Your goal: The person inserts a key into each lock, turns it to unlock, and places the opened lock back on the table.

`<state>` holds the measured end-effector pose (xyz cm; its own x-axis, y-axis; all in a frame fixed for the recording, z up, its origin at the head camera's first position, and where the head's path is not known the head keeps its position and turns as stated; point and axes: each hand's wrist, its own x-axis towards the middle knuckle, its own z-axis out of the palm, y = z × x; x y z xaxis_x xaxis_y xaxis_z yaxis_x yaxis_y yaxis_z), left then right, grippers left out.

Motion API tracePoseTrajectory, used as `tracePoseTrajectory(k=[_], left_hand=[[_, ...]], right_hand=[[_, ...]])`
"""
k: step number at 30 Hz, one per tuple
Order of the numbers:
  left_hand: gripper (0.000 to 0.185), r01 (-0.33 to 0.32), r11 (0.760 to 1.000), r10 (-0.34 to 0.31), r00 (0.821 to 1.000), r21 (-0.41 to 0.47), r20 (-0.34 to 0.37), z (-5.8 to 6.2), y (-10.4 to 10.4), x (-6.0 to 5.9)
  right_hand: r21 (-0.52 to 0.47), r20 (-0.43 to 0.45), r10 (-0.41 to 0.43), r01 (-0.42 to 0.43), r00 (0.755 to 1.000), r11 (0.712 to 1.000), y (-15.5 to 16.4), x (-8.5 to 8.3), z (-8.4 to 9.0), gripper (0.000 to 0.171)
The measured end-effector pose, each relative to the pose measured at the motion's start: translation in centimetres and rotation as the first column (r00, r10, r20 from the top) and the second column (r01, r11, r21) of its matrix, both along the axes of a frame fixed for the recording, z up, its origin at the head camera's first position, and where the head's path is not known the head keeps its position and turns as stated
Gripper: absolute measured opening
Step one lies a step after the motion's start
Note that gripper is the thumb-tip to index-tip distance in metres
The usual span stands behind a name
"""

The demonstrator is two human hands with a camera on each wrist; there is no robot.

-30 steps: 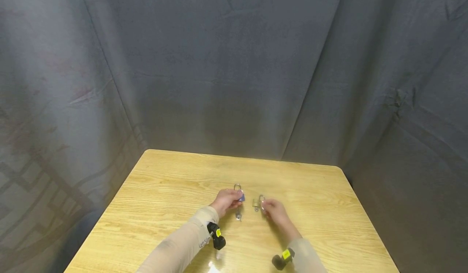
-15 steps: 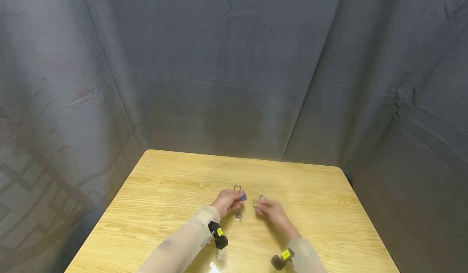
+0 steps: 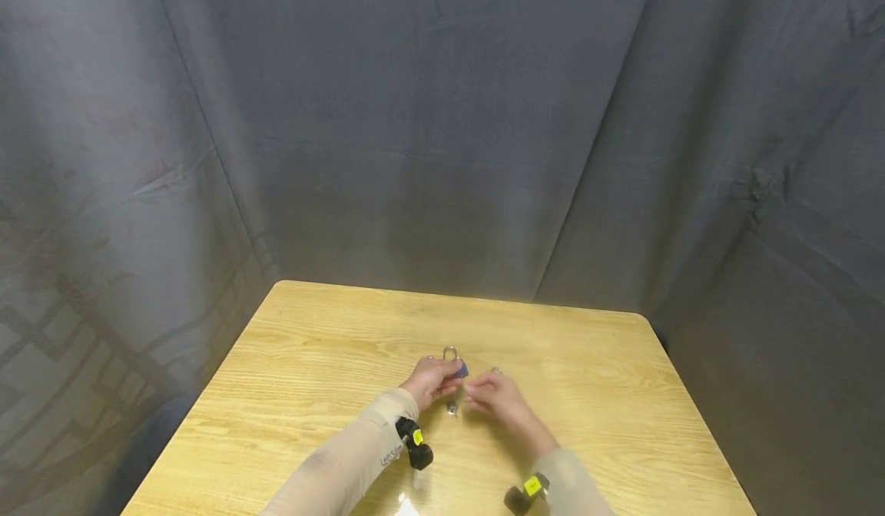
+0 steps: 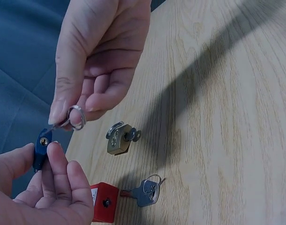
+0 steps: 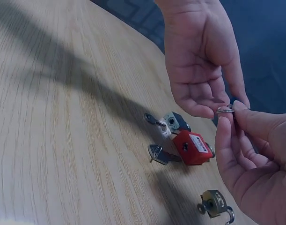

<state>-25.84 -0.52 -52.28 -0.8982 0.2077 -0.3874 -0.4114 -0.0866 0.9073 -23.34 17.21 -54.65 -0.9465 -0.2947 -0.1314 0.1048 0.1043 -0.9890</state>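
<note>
A: What is around you, biggest thing first?

B: A grey curtain point(image 3: 442, 132) hangs behind and to both sides of your wooden table point(image 3: 311, 362). Your two arms reach in over the near edge, and your hands meet near the middle of the table.

A: What are my hands doing?

B: Your left hand point(image 3: 432, 382) pinches a small blue padlock point(image 4: 41, 143) between thumb and fingers, held up off the table with its keyhole facing your right hand. Your right hand point(image 3: 494, 397) pinches a key ring point(image 4: 76, 117) between thumb and forefinger, with the key point(image 4: 55, 126) right at the blue padlock's keyhole. Whether the key is in, I cannot tell.

A: And on the table under them?

B: A red padlock point(image 4: 105, 202) lies with a key in it, a ring on that key. Near it lies a brass padlock point(image 4: 118, 139), also with a key in it. The right wrist view shows a small silver padlock point(image 5: 173, 123) just beside the red one, keyed too.
</note>
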Motion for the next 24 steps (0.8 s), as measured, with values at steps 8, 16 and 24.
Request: tracePoseTrajectory(k=[8,16,24], left_hand=[[0.037,-0.006,1.0,0.006,1.0,-0.002,0.011,0.3,0.2,0.2],[0.034,-0.016,1.0,0.016,1.0,-0.008,0.009,0.3,0.3,0.2],[0.032,-0.015,1.0,0.015,1.0,-0.017,-0.004,0.3,0.2,0.1]], right_hand=[[0.005,0.006,-0.031,0.031,1.0,1.0,-0.4,-0.1,0.1,0.033],[-0.017,0.009,-0.058,0.058,0.998,0.998,-0.9,-0.3,0.2,0.03],[-0.028,0.042,-0.094,0.095,0.995,0.995,-1.4,-0.3,0.7,0.026]])
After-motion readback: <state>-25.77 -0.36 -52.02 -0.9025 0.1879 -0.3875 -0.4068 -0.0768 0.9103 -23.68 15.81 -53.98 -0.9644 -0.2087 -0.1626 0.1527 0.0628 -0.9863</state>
